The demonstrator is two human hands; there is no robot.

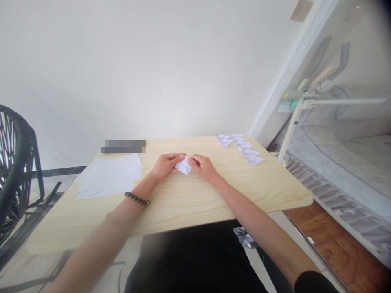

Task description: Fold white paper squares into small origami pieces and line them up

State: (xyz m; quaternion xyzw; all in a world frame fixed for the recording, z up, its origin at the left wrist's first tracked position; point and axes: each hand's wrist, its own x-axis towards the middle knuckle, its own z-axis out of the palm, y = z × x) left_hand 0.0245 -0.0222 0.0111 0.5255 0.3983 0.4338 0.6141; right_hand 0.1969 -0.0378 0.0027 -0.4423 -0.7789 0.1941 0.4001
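Observation:
Between my two hands, above the middle of the table, is a small folded piece of white paper [183, 167] with a point facing me. My left hand [166, 165], a dark beaded bracelet on its wrist, grips the paper's left side with the thumb on top. My right hand [202, 166] pinches its upper right edge between thumb and curled fingers. Part of the paper is hidden under the fingers. Off to the right, several folded white paper pieces [253, 158] lie in rows near the far corner. Loose white sheets [113, 175] lie spread at the left.
The light wooden table [195, 203] stands against a white wall. A dark, blurred-out long object [124, 146] lies at its back left. A black woven chair [18, 130] is at the left; a white metal frame [290, 130] and a grey covered sofa [351, 162] are at the right.

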